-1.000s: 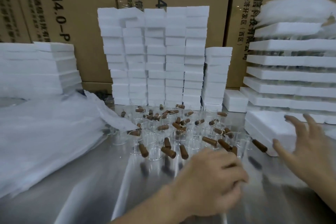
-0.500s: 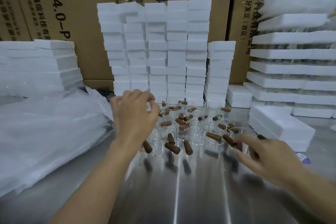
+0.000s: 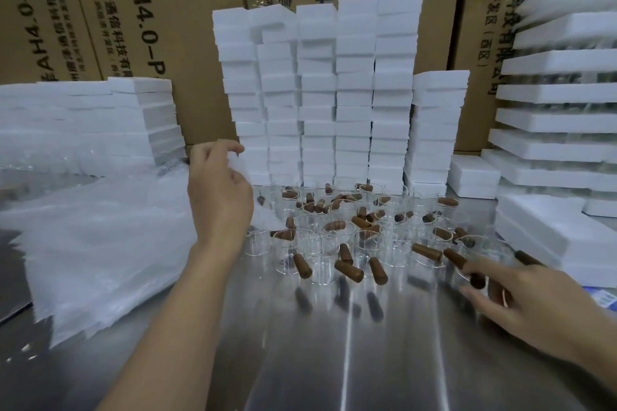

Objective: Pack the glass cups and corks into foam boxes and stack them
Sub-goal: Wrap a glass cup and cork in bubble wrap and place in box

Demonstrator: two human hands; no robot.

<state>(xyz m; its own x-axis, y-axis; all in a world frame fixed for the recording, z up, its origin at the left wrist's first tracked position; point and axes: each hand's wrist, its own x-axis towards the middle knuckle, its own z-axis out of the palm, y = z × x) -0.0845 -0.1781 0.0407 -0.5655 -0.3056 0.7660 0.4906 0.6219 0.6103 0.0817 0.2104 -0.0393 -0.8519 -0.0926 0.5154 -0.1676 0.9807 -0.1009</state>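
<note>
So, nearest first: bare steel worktop (image 3: 334, 360) in front, nothing packed on it yet. R hand (image 3: 521, 307) has dropped from the loose foam box (image 3: 551, 237) at the right edge, where it was a sec ago, to the front-right corks. Its fingers (image 3: 490, 270) are straight & spread, tips on or just over one cork (image 3: 475, 279); looks like touch only, can't tell if there's a grip yet.

L hand (image 3: 218, 200) was low & curled near front centre 1 s ago, then rose over the left side of the cups. Now it's up at the left w/ thumb & forefinger pinched on the corner of a thin white sheet (image 3: 240, 168), just beside the pile of sheets (image 3: 100, 243).

Behind the hands the glass cups (image 3: 320, 243) stand bunched mid-worktop, upright, w/ brown corks (image 3: 349, 270) lying across & between them; none moved that I can see. Further back, stacked foam boxes (image 3: 354, 93) against the cartons (image 3: 187, 27), same as before bar camera shift.

Meaning, prob.: a fresh pack cycle is starting, w/ the sheet taken for wrapping & a cork being fetched. No cup picked yet, no box open in front.
</note>
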